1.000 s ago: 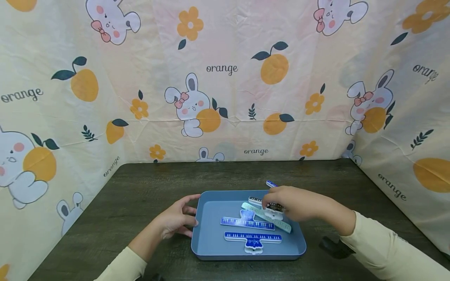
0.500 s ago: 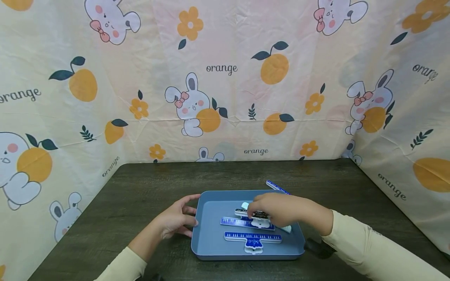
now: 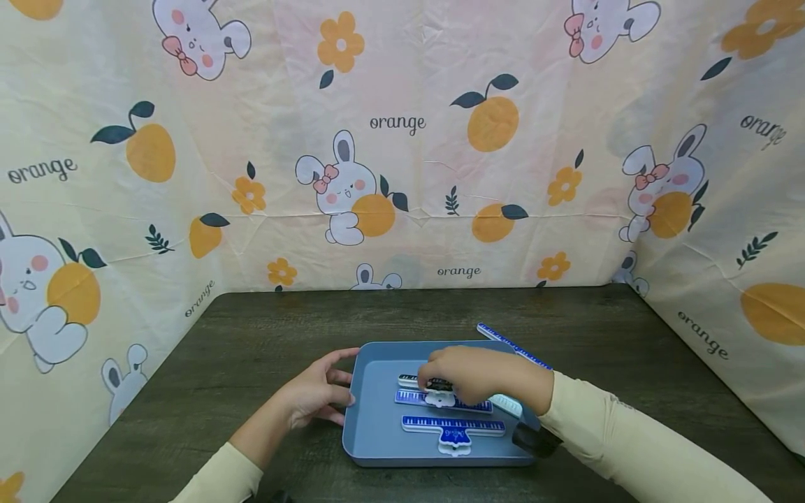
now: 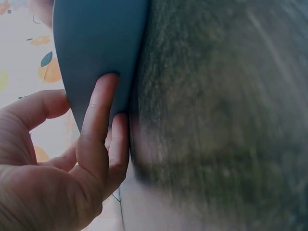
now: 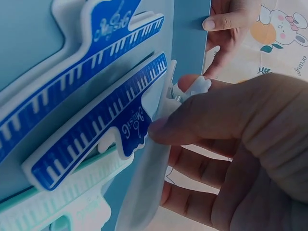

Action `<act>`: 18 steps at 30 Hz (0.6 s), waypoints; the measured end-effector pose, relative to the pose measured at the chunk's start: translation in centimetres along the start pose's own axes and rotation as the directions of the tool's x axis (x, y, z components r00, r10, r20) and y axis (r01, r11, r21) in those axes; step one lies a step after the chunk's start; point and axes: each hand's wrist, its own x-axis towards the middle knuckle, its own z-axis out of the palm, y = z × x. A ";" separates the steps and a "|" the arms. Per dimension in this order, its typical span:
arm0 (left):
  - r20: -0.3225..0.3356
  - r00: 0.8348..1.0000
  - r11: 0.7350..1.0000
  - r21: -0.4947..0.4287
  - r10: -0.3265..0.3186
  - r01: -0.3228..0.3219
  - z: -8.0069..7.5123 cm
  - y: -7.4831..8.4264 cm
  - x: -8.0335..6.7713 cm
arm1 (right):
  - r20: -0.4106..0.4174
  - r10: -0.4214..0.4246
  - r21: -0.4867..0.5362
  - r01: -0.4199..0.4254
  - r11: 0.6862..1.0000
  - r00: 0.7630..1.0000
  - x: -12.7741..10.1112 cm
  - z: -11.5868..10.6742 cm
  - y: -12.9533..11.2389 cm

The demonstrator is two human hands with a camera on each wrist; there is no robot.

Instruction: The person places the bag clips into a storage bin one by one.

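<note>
My right hand (image 3: 474, 374) pinches a white music clip with a black piano-key strip (image 3: 407, 381), held over the tray; in the right wrist view this clip (image 5: 144, 187) shows edge-on between thumb and fingers. Close below it lies a blue piano-key clip (image 3: 411, 397). A second blue clip (image 3: 453, 425) rests nearer the tray's front wall. Partly covered by my right hand, a mint-green clip (image 3: 506, 404) slants at the right. At the blue-grey tray (image 3: 371, 443), my left hand (image 3: 317, 391) grips the left wall, thumb over the rim and fingers against the outside.
Behind the tray's back right corner, another blue piano-key clip (image 3: 512, 346) lies aslant, partly hidden by my right arm. The tray stands on a dark wooden table (image 3: 283, 328). A patterned cloth (image 3: 428, 175) hangs behind and at both sides.
My right hand has moved left and slightly toward me with the black-and-white clip, from over the mint clip to just behind the upper blue one. The left hand stays on the tray wall.
</note>
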 end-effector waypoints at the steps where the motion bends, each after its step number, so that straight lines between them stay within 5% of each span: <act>1: -0.002 1.000 1.000 -0.001 -0.002 0.002 0.0 0.0 0.0 | 0.000 0.001 0.000 -0.001 1.000 1.000 0.2 0.0 0.0; 18: 0.008 1.000 1.000 0.006 -0.005 0.005 0.0 0.1 -0.1 | 0.031 -0.001 -0.049 0.002 0.999 1.000 4.3 0.3 -0.7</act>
